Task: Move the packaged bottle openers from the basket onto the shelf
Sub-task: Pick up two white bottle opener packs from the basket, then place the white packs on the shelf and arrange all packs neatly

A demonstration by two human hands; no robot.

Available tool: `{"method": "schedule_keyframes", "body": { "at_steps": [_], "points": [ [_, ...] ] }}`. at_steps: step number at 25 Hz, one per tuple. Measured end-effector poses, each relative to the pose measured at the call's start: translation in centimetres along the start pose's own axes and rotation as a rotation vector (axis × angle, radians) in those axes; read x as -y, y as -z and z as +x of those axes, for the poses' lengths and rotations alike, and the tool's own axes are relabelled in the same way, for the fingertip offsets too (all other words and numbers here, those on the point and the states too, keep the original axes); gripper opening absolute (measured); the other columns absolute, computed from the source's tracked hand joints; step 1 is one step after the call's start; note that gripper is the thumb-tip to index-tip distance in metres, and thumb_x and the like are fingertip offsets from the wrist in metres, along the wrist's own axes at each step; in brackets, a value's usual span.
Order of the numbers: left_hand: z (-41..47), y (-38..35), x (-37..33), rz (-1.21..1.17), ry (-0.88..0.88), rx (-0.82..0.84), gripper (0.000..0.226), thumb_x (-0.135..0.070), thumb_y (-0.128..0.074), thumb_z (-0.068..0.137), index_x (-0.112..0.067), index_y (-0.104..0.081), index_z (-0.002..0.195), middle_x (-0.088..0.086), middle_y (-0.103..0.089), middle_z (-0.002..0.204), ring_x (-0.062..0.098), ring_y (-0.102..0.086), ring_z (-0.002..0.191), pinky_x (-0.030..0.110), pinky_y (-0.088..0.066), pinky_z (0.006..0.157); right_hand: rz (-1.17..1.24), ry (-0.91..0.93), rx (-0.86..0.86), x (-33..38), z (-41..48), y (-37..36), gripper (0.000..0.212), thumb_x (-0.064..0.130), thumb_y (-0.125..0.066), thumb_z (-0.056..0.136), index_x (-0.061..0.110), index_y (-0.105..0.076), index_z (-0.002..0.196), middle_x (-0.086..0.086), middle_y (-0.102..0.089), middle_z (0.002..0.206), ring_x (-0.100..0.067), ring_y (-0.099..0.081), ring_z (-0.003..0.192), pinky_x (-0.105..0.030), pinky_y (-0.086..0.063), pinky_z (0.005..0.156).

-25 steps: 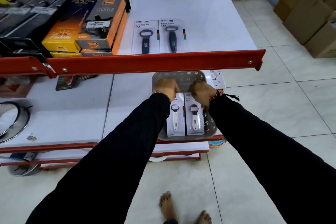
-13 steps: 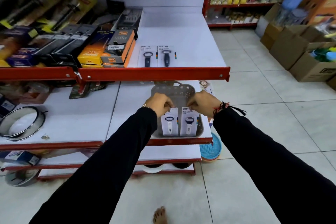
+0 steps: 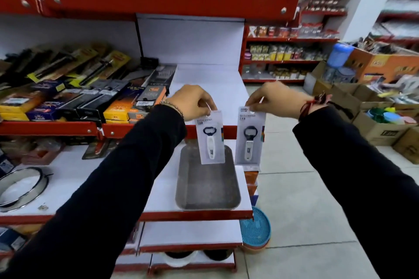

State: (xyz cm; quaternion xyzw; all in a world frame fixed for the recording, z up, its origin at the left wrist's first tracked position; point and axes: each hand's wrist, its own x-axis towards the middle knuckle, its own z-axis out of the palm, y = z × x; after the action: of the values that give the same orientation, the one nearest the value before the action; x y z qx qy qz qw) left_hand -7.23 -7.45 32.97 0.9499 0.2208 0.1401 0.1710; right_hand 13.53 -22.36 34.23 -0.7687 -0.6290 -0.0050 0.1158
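Note:
My left hand (image 3: 192, 101) pinches the top edge of a carded bottle opener (image 3: 210, 139) with a white handle, which hangs down above the grey basket (image 3: 207, 188). A second carded opener (image 3: 249, 137) hangs from my right hand (image 3: 275, 98), just right of the first one. Both packs are in the air in front of the white middle shelf (image 3: 210, 81) with its red front lip. The basket sits on the lower shelf with nothing visible in it. My hands and the packs hide the shelf's front part.
Boxed lighters and kitchen tools (image 3: 90, 97) fill the left half of the middle shelf. A metal ring (image 3: 18, 186) lies on the lower shelf at left. A blue round basket (image 3: 255, 230) sits on the floor by the shelf corner. Cardboard boxes (image 3: 381, 124) stand at right.
Both hands have lifted the two white-handled opener packs out of the basket and up to the middle shelf's height. The view has tilted upward, and the basket now looks bare.

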Motion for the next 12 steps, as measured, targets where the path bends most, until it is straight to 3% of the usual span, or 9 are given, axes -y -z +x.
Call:
{"method": "schedule_keyframes", "body": {
  "at_steps": [3,8,10,12],
  "points": [
    [3.5,4.0,-0.5,0.005,-0.026,-0.046,0.021,-0.010,-0.071,0.086,-0.018,-0.078,0.103,0.005,-0.078,0.093,0.016,-0.072,0.092,0.027,-0.055,0.089,-0.021,-0.001,-0.059,-1.4,2.2,4.6,0.021,0.022,-0.067,0.087,0.015,-0.076,0.106,-0.002,-0.076,0.104,-0.007,-0.059,0.080,-0.020,-0.041,0.076],
    [11.0,6.0,0.4,0.042,0.003,-0.017,0.022,-0.012,-0.073,0.085,-0.021,-0.079,0.104,-0.003,-0.073,0.085,0.010,-0.066,0.082,0.019,-0.046,0.076,-0.048,-0.035,-0.109,-3.8,7.3,6.5,0.023,0.022,-0.066,0.087,0.012,-0.075,0.106,-0.004,-0.074,0.107,-0.010,-0.057,0.083,-0.021,-0.038,0.076],
    [13.7,5.1,1.2,0.036,0.038,0.065,0.023,-0.014,-0.074,0.085,-0.021,-0.078,0.107,-0.003,-0.073,0.086,0.010,-0.064,0.082,0.022,-0.050,0.081,-0.012,-0.062,-0.059,-4.6,9.3,5.5,0.023,0.019,-0.066,0.087,0.010,-0.075,0.107,-0.006,-0.073,0.106,-0.014,-0.060,0.076,-0.025,-0.046,0.068],
    [15.8,3.7,2.2,-0.002,0.063,0.165,0.024,-0.013,-0.075,0.084,-0.017,-0.078,0.107,0.008,-0.075,0.090,0.015,-0.062,0.081,0.031,-0.054,0.088,0.047,-0.099,0.038,-5.4,10.7,4.1,0.021,0.015,-0.063,0.089,0.007,-0.074,0.105,-0.004,-0.070,0.105,-0.020,-0.065,0.078,-0.034,-0.059,0.068]
  ]
}}
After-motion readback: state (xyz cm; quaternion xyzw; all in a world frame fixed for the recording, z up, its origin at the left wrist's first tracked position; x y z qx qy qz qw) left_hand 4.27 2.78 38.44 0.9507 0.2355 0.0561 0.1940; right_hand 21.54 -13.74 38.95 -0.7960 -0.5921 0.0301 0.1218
